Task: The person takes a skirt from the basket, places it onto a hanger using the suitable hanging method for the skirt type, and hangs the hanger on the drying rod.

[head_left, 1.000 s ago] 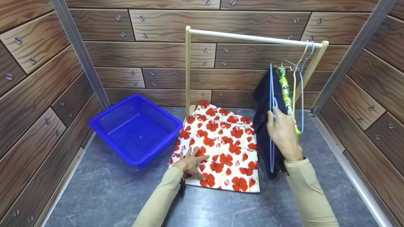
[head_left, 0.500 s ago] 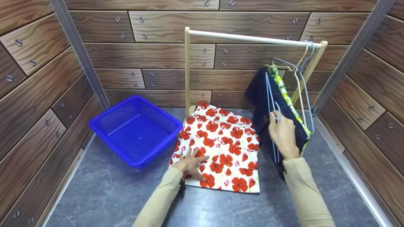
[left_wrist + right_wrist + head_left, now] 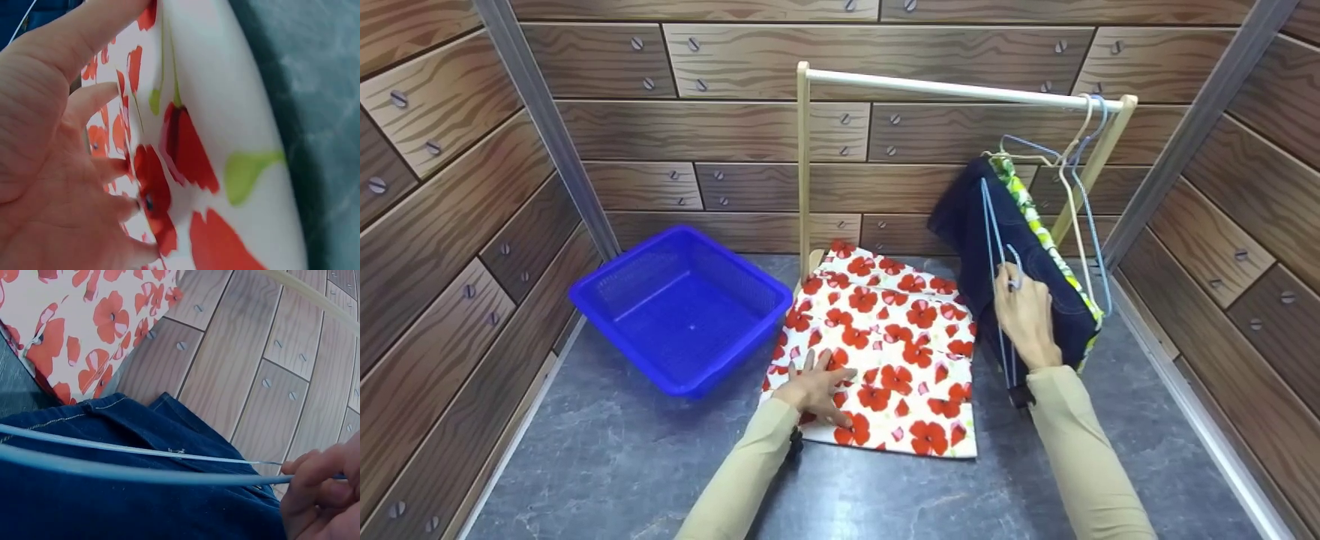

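Observation:
My left hand (image 3: 814, 390) lies with spread fingers on a white cloth with red flowers (image 3: 896, 379), laid flat on the floor. In the left wrist view, the fingertips touch this cloth's surface near its edge. Further right, my right hand (image 3: 1024, 311) grips a light blue wire hanger (image 3: 140, 473) near its hook. That hanger leans at a slant in front of dark blue denim (image 3: 1027, 232), whose stitching shows in the right wrist view. Against the denim's far side stands a yellow-green patterned cloth (image 3: 1039, 229). The denim's lower end is partly hidden by my hand and sleeve.
A wooden rack with a pale rail (image 3: 960, 88) stands behind the cloths. A cream hanger (image 3: 1086, 124) and a blue hanger (image 3: 1099, 124) hang at its right end. To the left is a blue plastic basket (image 3: 645, 270). Wood-patterned walls (image 3: 1207, 247) surround the floor.
The denim and the patterned cloth have tilted, tops leftward, lower ends rightward. The gripped hanger leans from near upright to a slant. My left hand has stayed in place.

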The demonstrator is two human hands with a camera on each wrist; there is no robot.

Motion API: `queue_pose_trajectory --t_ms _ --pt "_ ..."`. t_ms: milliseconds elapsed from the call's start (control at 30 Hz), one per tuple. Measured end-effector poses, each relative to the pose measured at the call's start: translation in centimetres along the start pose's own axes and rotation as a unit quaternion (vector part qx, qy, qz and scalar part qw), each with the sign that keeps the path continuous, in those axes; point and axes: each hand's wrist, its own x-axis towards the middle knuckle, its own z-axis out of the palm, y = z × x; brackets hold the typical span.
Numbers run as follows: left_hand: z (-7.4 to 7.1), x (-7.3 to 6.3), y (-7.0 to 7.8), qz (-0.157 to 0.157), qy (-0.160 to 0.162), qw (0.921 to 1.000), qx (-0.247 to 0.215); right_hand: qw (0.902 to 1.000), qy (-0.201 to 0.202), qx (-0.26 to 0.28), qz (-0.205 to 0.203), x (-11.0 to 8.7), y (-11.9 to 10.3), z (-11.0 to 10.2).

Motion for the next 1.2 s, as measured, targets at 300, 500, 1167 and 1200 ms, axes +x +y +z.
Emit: queue_pose_trajectory --t_ms 300,500,1167,1200 --pt "0.1 0.1 0.9 0.002 0.013 0.9999 0.009 0.9954 0.045 0.078 -0.033 0.1 -0.2 0.6" --pt "-0.2 0.1 0.8 0.000 0.014 0.9999 0.009 0.9939 0.035 0.103 -0.017 0.6 -0.1 1.0" --pt "1.0 -0.2 2.5 0.056 0.004 0.9981 0.026 0.9902 -0.098 0.006 0.099 1.0 3.3 3.2" --pt "1.2 -0.2 2.7 0.072 0.011 0.9968 0.034 0.9888 -0.104 0.004 0.106 1.1 3.3 3.2"
